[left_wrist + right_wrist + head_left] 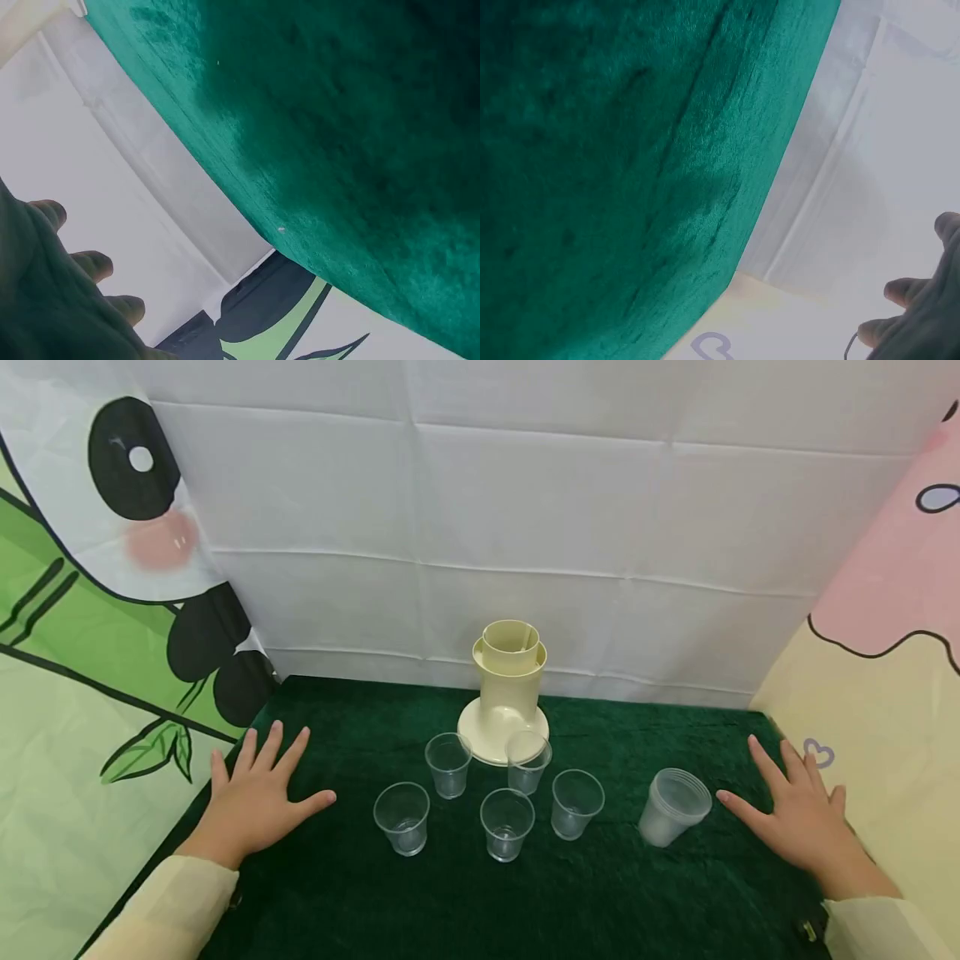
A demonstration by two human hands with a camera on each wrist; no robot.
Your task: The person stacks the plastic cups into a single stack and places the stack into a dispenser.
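Note:
My left hand (253, 806) is spread with straight fingers over the left side of the green cloth and holds nothing. On the right, my right hand (806, 818) is likewise spread, its thumb close to a stack of clear plastic cups (675, 806) but apart from it. Several single clear plastic cups stand upright mid-table, among them a front left cup (402, 818), a front middle cup (507, 827) and a right cup (577, 806). Behind them stands a cream-coloured plastic holder (510, 693) with a round base and a tube on top. Both wrist views show fingertips extended.
Dark green velvety cloth (337, 902) covers the table. A white creased sheet (525, 510) hangs behind it. Cartoon-printed cloths hang at both sides, a green and white one (82, 710) on the left and a pink and yellow one (885, 635) on the right.

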